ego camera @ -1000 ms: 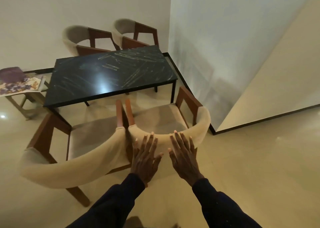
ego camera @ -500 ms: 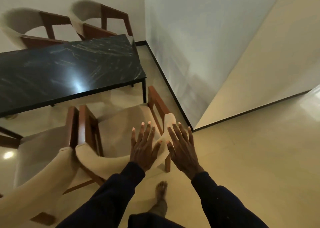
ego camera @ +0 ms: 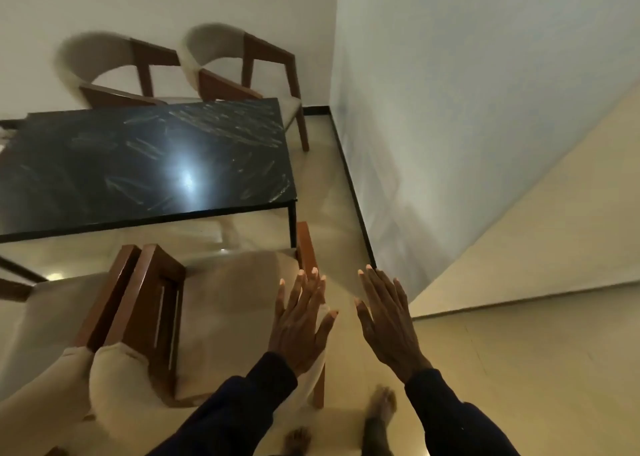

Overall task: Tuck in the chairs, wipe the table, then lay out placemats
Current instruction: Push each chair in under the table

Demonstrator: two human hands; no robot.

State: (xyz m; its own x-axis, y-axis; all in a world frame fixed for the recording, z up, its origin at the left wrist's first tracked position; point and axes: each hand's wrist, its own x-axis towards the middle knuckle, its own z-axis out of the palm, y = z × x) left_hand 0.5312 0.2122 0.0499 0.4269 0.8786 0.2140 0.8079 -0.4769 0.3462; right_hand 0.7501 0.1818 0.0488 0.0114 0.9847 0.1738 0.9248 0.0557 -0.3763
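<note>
A black marble-topped table [ego camera: 145, 164] stands ahead, smeared with pale streaks. On its near side, a beige padded chair with brown wooden arms [ego camera: 225, 317] stands pulled out, right below me. My left hand [ego camera: 301, 324] is flat with straight fingers over the right end of this chair's curved backrest. My right hand [ego camera: 388, 320] is spread flat in the air just right of the chair, touching nothing that I can see. A second near chair [ego camera: 52, 344] stands beside it at the left.
Two more chairs [ego camera: 242, 71] stand at the table's far side against the wall. A white wall corner with a dark skirting [ego camera: 356, 206] juts in close on the right. Bare feet [ego camera: 381, 407] stand on the glossy beige floor behind the chair.
My view has swung and moved closer over the right near chair. My right hand has come off the backrest end and now hovers beside it; the left stays over the backrest.
</note>
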